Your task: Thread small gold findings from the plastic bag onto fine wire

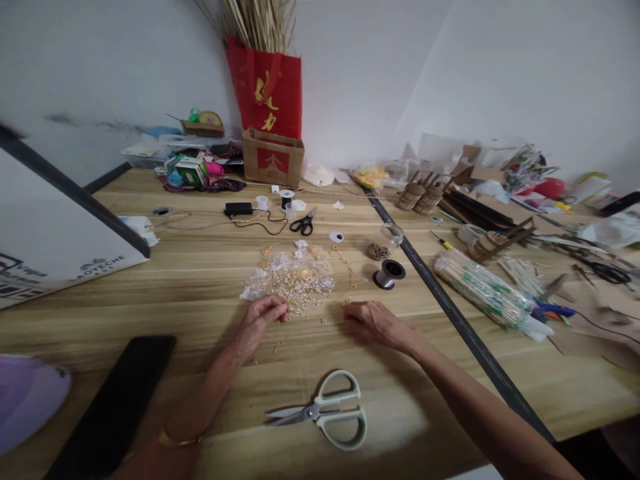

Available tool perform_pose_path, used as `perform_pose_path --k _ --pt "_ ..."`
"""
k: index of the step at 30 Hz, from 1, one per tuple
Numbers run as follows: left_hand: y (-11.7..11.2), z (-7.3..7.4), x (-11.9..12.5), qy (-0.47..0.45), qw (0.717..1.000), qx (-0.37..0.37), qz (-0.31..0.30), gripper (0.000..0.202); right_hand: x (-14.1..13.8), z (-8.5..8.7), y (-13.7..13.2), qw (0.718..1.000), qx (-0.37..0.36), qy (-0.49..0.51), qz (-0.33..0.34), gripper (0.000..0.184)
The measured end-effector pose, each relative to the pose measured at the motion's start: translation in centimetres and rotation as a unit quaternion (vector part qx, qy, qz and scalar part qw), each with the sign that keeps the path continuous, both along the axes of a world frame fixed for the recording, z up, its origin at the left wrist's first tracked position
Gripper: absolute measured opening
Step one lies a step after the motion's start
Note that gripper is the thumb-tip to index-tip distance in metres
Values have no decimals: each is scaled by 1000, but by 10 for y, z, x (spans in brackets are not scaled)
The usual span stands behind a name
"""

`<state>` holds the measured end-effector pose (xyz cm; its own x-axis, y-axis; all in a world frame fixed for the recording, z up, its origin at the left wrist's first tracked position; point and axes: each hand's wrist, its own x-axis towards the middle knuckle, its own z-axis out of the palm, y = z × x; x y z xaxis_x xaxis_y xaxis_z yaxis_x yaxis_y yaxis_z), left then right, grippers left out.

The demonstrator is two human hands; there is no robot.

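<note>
A phone (pixel 114 400) lies nearest me. The trinket pile (pixel 300 288) sits just ahead; my left hand (pixel 260 317) is nearer, fingertips pressed together at its front edge. My right hand (pixel 373 321) curls apart; what either pinches, I cannot tell. Beyond the right, 1 gold chain (pixel 352 275) points away.

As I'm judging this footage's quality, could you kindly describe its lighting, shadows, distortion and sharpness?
Head view: soft, rather dim light; head view: diffuse shadow on the table below the right forearm; head view: wide-angle stretching toward the edges, as on the white box; head view: small pieces near the left hand blend together, too fine to separate clearly.
</note>
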<state>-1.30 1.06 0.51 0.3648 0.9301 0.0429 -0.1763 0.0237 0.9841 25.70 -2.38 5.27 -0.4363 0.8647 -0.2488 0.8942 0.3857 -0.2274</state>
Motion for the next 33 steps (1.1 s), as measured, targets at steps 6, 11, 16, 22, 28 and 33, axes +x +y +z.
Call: perform_pose_path --k 6,11,16,22,28,33 --pt "0 -5 1 52 998 23 -3 24 6 -1 -1 1000 4 -10 -15 15" --pt "-1 0 4 85 996 24 12 27 14 -1 -4 999 19 -31 -21 14" --pt "-2 3 6 114 992 45 10 28 22 1 -7 999 23 -34 -32 15" --pt "-4 -8 10 158 981 105 34 21 37 -2 -12 997 29 -34 -57 17" --pt "-10 -6 15 210 963 165 32 16 49 -5 -16 994 23 -53 -96 17" --pt "-11 -7 16 243 948 206 10 13 52 1 -25 992 15 -47 -119 19"
